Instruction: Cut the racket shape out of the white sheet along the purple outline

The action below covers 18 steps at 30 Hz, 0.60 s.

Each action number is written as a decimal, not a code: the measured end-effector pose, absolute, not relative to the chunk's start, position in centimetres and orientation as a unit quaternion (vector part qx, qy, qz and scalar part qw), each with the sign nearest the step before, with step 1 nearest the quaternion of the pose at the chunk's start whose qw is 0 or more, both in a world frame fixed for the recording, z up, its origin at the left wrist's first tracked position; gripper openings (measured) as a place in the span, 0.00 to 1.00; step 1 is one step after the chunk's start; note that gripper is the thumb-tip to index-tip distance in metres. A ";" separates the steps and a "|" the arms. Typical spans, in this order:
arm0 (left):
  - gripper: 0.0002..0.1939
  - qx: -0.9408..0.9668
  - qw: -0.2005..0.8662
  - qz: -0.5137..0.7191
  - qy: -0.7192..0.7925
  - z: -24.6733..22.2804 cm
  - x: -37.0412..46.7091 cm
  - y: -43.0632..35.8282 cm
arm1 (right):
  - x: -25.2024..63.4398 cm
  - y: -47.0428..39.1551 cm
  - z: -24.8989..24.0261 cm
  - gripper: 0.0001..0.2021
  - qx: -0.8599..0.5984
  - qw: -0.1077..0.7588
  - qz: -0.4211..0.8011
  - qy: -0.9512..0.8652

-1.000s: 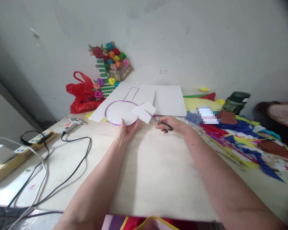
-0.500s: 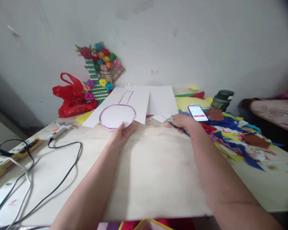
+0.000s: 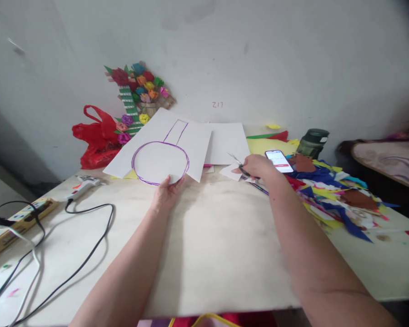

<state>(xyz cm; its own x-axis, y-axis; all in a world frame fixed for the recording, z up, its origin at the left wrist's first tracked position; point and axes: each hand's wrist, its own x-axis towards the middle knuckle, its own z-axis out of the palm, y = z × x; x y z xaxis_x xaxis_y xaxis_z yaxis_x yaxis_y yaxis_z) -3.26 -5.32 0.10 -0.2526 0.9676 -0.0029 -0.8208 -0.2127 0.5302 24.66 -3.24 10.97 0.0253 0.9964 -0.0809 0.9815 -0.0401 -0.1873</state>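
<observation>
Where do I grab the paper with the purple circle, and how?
Probably pinch the paper by its curved near edge, coming from the person's side, thumb on top and fingers underneath. It's a thin sheet and that rounded edge faces the person. The left hand holds it there, thumb on top.

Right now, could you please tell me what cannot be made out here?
Head view:
Scissors: handles partly covered by the right hand.
Left hand: fingers partly hidden behind the drawn-on sheet.
Phone: screen text too small to read.
Power strip: cut off by left edge.
</observation>
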 end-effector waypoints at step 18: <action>0.13 0.219 0.588 0.746 0.223 0.1 -3.9 -5.5 | 22.8 -2.8 6.8 0.21 -0.488 0.035 0.392 -0.779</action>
